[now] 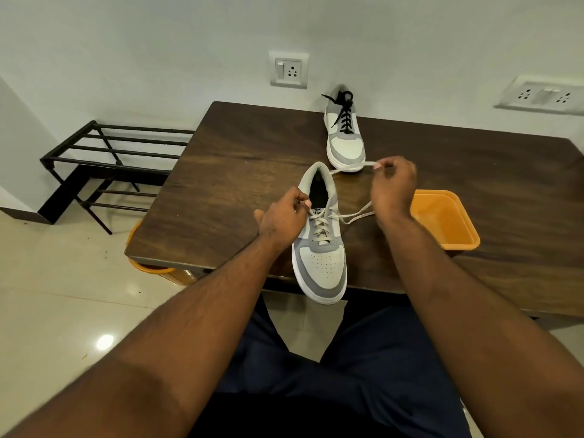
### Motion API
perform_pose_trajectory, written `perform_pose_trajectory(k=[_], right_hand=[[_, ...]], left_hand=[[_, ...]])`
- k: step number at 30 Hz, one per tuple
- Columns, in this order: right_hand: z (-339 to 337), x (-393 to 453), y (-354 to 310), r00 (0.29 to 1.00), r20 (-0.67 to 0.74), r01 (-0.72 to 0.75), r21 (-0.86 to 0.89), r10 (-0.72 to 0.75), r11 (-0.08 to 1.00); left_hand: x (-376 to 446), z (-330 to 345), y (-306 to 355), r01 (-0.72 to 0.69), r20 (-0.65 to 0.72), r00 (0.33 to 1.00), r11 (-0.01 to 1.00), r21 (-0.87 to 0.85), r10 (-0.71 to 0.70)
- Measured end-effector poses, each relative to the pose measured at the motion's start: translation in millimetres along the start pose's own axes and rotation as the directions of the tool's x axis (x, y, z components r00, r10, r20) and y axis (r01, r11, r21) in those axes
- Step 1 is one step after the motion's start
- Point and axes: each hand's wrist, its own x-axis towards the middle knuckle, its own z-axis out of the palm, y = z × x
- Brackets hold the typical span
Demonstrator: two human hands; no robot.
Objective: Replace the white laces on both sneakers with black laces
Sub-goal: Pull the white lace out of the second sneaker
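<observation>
A grey-and-white sneaker (pixel 320 245) is seen at the centre of the frame, lying on a dark wooden table (pixel 240 172) with its toe pointing down the frame and hanging past the near edge. It is threaded with a white lace (pixel 354 218). The left hand (pixel 282 221) is closed against the left side of this sneaker near the tongue, its fingers curled at the upper eyelets; whether lace is pinched there cannot be told. The right hand (pixel 393 188), just right of the sneaker's collar, is closed on the white lace: one end is pinched between the fingertips and stretched leftward to the collar, while a slack loop runs from the eyelets to beneath the hand.

A second sneaker (pixel 345 143) is placed higher in the frame, near the wall, already fitted with a black lace (pixel 346 113) whose ends are left loose at the top. An orange tray (pixel 448 222) is set on the table at the right, just beside the right hand. A black metal rack (pixel 104 165) is seen on the floor at the left, and a socket (pixel 289 70) is mounted on the wall above the table.
</observation>
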Motion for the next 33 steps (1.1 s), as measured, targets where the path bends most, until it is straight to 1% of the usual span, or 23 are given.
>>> perform_pose_trajectory(k=[1, 2, 4, 5, 7, 8, 10, 12, 13, 14, 15, 17, 19, 21, 22, 24, 25, 26, 27, 28, 30, 31, 33], right_hand=[[-3.6, 3.9, 0.7, 0.998, -0.013, -0.052, 0.071, 0.053, 0.996], [-5.1, 5.8, 1.8, 0.996, -0.001, -0.093, 0.1, 0.093, 0.991], [-6.0, 3.0, 7.4, 0.991, 0.054, -0.122, 0.03, 0.12, 0.992], [-5.4, -0.6, 10.6, 0.991, 0.087, -0.094, -0.04, 0.097, 0.995], [-5.6, -9.9, 13.2, 0.982, 0.18, 0.082, -0.126, -0.058, 0.989], [-4.9, -13.5, 13.5, 0.955, 0.262, 0.177, -0.119, -0.141, 0.977], [-2.2, -19.7, 13.4, 0.855, 0.47, 0.289, -0.084, -0.217, 0.954], [-0.2, -23.5, 11.5, 0.749, 0.634, 0.331, -0.11, -0.191, 0.937], [1.5, -24.2, 11.6, 0.721, 0.673, 0.33, -0.126, -0.164, 0.935], [2.8, -24.7, 11.6, 0.714, 0.685, 0.306, -0.124, -0.141, 0.944], [4.5, -25.3, 11.8, 0.725, 0.679, 0.253, -0.105, -0.117, 0.962], [8.7, -26.4, 11.5, 0.779, 0.621, 0.171, -0.076, -0.087, 0.982], [13.1, -27.0, 11.0, 0.826, 0.56, 0.14, -0.09, -0.066, 0.986], [16.1, -27.9, 10.3, 0.857, 0.514, 0.105, -0.105, -0.036, 0.989], [17.4, -28.6, 10.1, 0.866, 0.499, 0.096, -0.118, -0.025, 0.988], [19.8, -28.6, 10.5, 0.877, 0.481, 0.096, -0.151, -0.012, 0.984], [20.4, -29.0, 10.8, 0.877, 0.48, 0.095, -0.158, -0.008, 0.983], [21.2, -29.5, 11.3, 0.877, 0.48, 0.092, -0.16, -0.004, 0.983], [21.5, -30.2, 12.0, 0.878, 0.479, 0.091, -0.158, -0.004, 0.983], [21.2, -31.0, 12.4, 0.879, 0.476, 0.087, -0.152, -0.004, 0.985], [21.4, -32.6, 14.1, 0.885, 0.465, 0.07, -0.123, -0.004, 0.99], [21.8, -33.3, 15.4, 0.887, 0.463, 0.056, -0.106, -0.001, 0.993], [23.2, -35.5, 18.7, 0.886, 0.463, -0.002, -0.05, 0.025, 0.999]], left_hand=[[0.0, 0.4, 1.0, -0.006, -0.001, 1.0, 1.0, 0.008, 0.006], [0.1, 0.3, 2.9, -0.017, -0.003, 1.0, 1.0, 0.021, 0.017], [0.7, -0.2, 10.1, -0.045, -0.006, 0.999, 0.996, 0.073, 0.046], [1.9, -0.6, 14.2, -0.057, -0.006, 0.998, 0.992, 0.115, 0.058], [4.9, -0.6, 23.4, -0.088, 0.022, 0.996, 0.969, 0.231, 0.085], [6.3, -0.6, 27.7, -0.112, 0.052, 0.993, 0.951, 0.288, 0.101], [8.8, -0.2, 32.9, -0.148, 0.118, 0.987, 0.919, 0.364, 0.112], [11.7, 0.8, 35.6, -0.136, 0.183, 0.981, 0.916, 0.378, 0.07], [12.6, 0.7, 36.8, -0.112, 0.21, 0.977, 0.923, 0.367, 0.035], [12.7, 0.1, 38.7, -0.086, 0.225, 0.974, 0.932, 0.352, 0.005], [12.2, -0.4, 40.1, -0.065, 0.224, 0.975, 0.939, 0.337, -0.013], [9.7, -1.0, 42.1, -0.053, 0.187, 0.982, 0.95, 0.309, -0.006], [5.6, -0.1, 39.6, -0.056, 0.116, 0.993, 0.967, 0.249, 0.028], [-0.4, 2.4, 32.7, -0.054, 0.016, 0.999, 0.992, 0.118, 0.052], [-5.2, 3.1, 28.2, -0.039, -0.04, 0.998, 0.999, 0.031, 0.04], [-16.9, 1.3, 19.6, 0.019, -0.135, 0.99, 0.99, -0.143, -0.038], [-23.8, -0.4, 15.4, 0.049, -0.16, 0.984, 0.979, -0.2, -0.082], [-29.4, -1.2, 11.4, 0.065, -0.177, 0.979, 0.974, -0.218, -0.105], [-34.1, -1.3, 7.7, 0.056, -0.196, 0.976, 0.979, -0.198, -0.095], [-36.7, -1.1, 5.6, 0.022, -0.213, 0.975, 0.988, -0.151, -0.055], [-34.1, -1.5, 8.1, -0.085, -0.238, 0.968, 0.996, -0.036, 0.074], [-28.6, -2.2, 13.0, -0.125, -0.223, 0.966, 0.992, 0.03, 0.129], [-14.0, -4.6, 27.0, -0.154, -0.103, 0.979, 0.971, 0.181, 0.174]])
